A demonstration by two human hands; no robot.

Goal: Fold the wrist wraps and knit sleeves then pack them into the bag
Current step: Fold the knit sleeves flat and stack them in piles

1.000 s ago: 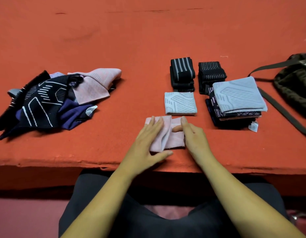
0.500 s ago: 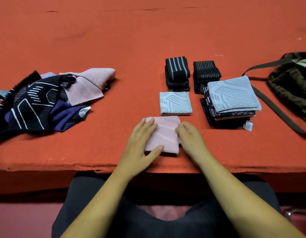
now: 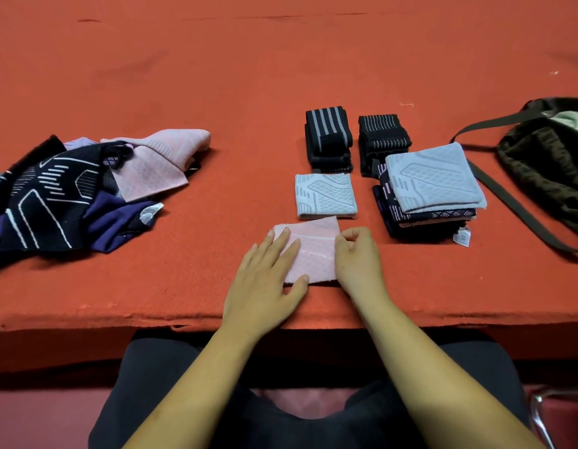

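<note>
Folded sleeves lying single: 2, i.e. 1 pink sleeve (image 3: 313,251) + 1 grey sleeve (image 3: 326,196). Stack (image 3: 423,218): 1, w/ 1 grey piece on top, dark ones under it, exact no. can't tell. Black wrist-wrap bundles: 2, wide-striped bundle (image 3: 328,137) + thin-striped bundle (image 3: 383,137). Unfolded heap (image 3: 54,196): 1, pieces not countable. Bag (image 3: 546,170): 1. Hands: 2, left hand (image 3: 265,280), right hand (image 3: 357,257). Desk (image 3: 248,76): 1.

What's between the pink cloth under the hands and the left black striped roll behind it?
In the head view, a folded grey sleeve lies between the pink cloth and the black striped roll.
</note>
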